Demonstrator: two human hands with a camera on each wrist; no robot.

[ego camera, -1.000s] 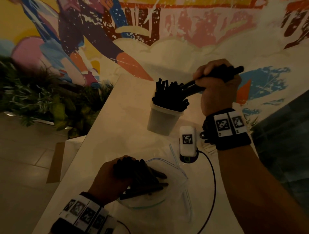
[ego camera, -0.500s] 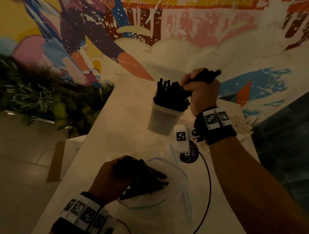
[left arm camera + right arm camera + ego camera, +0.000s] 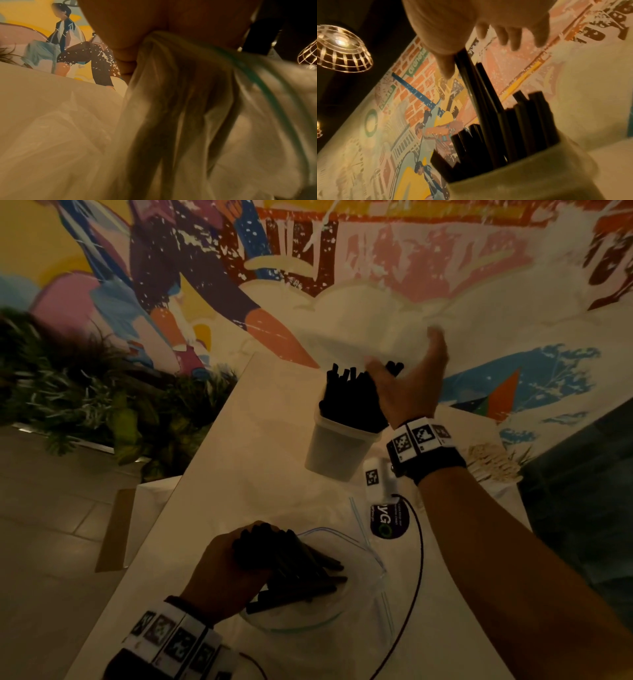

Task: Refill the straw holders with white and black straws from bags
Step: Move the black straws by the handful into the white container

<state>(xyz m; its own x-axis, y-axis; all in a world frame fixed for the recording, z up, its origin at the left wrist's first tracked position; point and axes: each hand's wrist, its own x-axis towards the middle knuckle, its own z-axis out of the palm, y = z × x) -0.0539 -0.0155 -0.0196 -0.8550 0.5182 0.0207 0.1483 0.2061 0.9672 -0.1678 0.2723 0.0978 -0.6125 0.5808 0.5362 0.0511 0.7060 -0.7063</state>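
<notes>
So you are opening your right hand point(image 3: 416, 385) over the nearly full far holder point(image 3: 337, 451) of black straws point(image 3: 489, 115), while your left hand point(image 3: 222, 573) is gripping more through the near bag point(image 3: 363, 563), and I judge the white straws are waiting.

Right hand point(image 3: 407, 385) splayed — left hand point(image 3: 222, 570) clenched

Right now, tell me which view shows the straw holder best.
The head view: the whole white straw holder stands on the table, full of black straws. The right wrist view shows only its rim and straw tops, blurred. The left wrist view misses it.
</notes>
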